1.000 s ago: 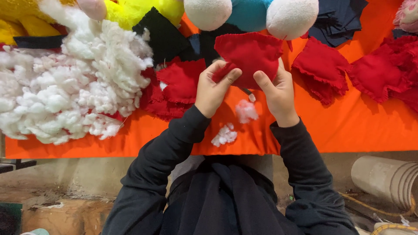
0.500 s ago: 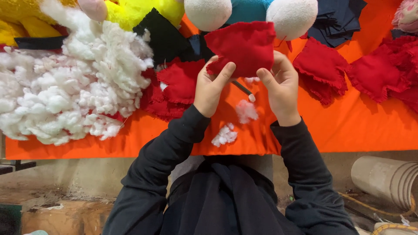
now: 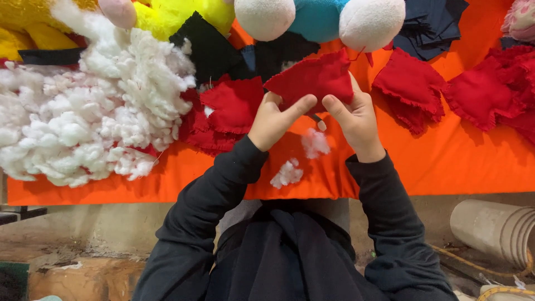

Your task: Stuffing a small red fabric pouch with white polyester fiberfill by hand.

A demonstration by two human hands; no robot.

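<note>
While both hands work above an orange cloth (image 3: 446, 167), a red fabric piece (image 3: 312, 78) is held up between them, raised just over the cloth's middle. The left hand (image 3: 274, 120) pinches the piece's lower left edge, thumb stretched across toward the other hand; the right hand (image 3: 356, 120) grips its lower right edge, fingers tucked behind the fabric. A small dark object shows just below the piece, between the thumbs, too small to identify. Under the piece, two tufts of white stuffing (image 3: 301, 159) lie on the cloth. Left of the piece sit more red fabric pieces (image 3: 228, 108), and beyond them a large heap of white stuffing (image 3: 83, 122). Right of it lie further red pieces (image 3: 412, 86). Above it rest two white plush balls (image 3: 370, 22) flanking a teal plush shape (image 3: 317, 19), with black fabric scraps (image 3: 212, 50) nearby.
</note>
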